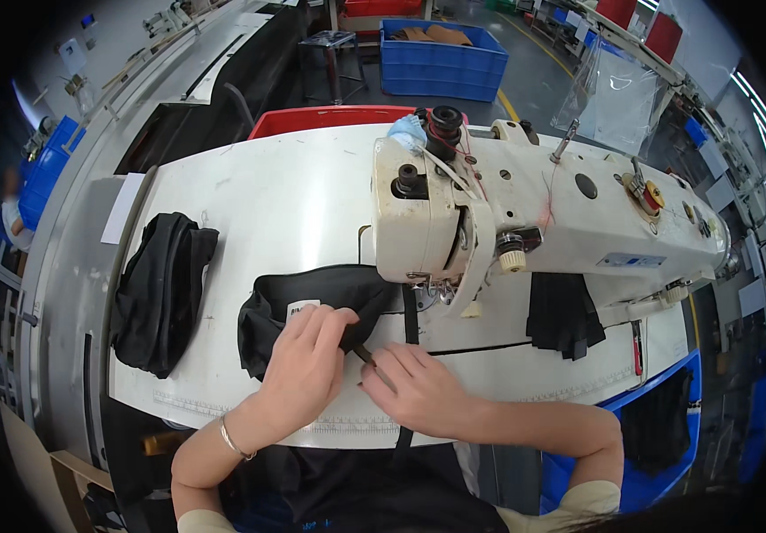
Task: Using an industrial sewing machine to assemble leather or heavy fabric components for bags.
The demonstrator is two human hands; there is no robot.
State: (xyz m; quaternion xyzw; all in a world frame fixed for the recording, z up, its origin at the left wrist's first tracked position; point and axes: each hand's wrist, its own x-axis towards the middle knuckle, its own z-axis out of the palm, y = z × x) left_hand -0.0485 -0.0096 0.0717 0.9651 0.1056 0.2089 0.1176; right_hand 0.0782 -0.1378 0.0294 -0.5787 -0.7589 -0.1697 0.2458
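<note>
A black sewn fabric piece (pixel 267 306), gathered like a small pouch with a white label (pixel 301 307), lies left of the sewing machine's needle area. My left hand (pixel 305 360) has its fingers curled onto the near side of this fabric, by the label. Just right of it, my right hand (pixel 414 384) is closed, with a small olive-brown piece (pixel 363 354) sticking out of its fingers toward the fabric; its kind is unclear. A narrow black strap (pixel 410 322) runs from beside the presser foot toward the table's front edge, partly behind my right hand.
The white sewing machine (pixel 561 200) takes up the right of the white table (pixel 223 195). Folded black fabric (pixel 163 293) lies at left, and black pieces (pixel 564 313) lie under the machine arm. A red-handled tool (pixel 637 348) is at right. Blue bins (pixel 443 71) stand around.
</note>
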